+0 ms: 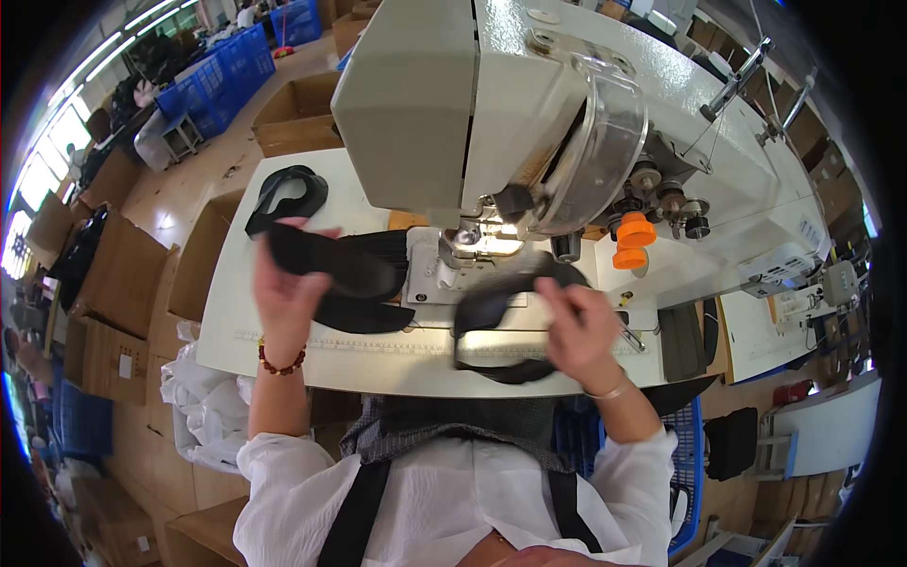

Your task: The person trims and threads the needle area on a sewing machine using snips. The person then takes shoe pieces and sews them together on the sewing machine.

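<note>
My left hand [283,300] is closed on a black curved, brim-shaped piece [345,265], held over the left part of the white sewing table [246,326]. Another dark curved piece [364,316] lies under it. On the right, my right hand [584,333] grips a black looped band [480,310], which hangs in front of the needle area and is smeared by motion. Between the two hands is the lit needle plate [430,274] of a large white sewing machine [406,113]. A black loop with a wide, brim-like side [315,198] rests at the table's far left.
A ruler strip [435,348] runs along the table's front. Orange knobs [633,241] stick out from the machine's right side. Cardboard boxes [293,113] stand beyond the table's left edge. A bin with white plastic bags [203,406] is at lower left, a blue basket [694,463] at lower right.
</note>
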The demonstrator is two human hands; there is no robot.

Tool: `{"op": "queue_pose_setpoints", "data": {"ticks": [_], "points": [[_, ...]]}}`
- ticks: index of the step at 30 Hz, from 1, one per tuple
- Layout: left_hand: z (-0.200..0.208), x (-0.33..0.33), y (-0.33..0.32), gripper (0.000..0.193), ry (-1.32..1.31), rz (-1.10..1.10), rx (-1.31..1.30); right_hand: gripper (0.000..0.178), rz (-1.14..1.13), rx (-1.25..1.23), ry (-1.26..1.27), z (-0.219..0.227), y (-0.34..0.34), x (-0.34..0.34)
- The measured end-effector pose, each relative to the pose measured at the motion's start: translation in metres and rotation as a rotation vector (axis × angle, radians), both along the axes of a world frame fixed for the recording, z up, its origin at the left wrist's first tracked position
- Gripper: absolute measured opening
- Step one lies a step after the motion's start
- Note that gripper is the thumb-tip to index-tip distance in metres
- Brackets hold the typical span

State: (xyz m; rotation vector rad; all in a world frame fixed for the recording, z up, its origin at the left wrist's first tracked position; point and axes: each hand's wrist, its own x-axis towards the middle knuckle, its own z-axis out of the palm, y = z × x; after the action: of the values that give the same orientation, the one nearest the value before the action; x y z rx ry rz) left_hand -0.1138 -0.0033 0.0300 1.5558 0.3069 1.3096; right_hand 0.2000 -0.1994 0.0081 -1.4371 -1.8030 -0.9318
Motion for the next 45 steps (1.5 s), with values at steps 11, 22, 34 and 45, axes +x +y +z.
{"op": "queue_pose_setpoints", "data": {"ticks": [11,22,34,45], "points": [[-0.015,0.057,-0.002,0.044,-0.531,-0.313,-0.389,0.034,0.301,0.155,-0.134,-0.022,0.08,-0.027],[0.006,0.08,0.007,0.052,0.5,0.578,0.974,0.028,0.268,-0.056,-0.094,-0.012,0.065,-0.024],[0.01,0.101,-0.009,0.039,0.762,0.084,0.888,0.038,0.226,-0.026,-0.103,-0.022,0.062,-0.016],[0.014,0.101,-0.018,0.039,0.705,0.006,0.666,0.043,0.345,-0.033,-0.224,-0.025,0.066,-0.004]]}}
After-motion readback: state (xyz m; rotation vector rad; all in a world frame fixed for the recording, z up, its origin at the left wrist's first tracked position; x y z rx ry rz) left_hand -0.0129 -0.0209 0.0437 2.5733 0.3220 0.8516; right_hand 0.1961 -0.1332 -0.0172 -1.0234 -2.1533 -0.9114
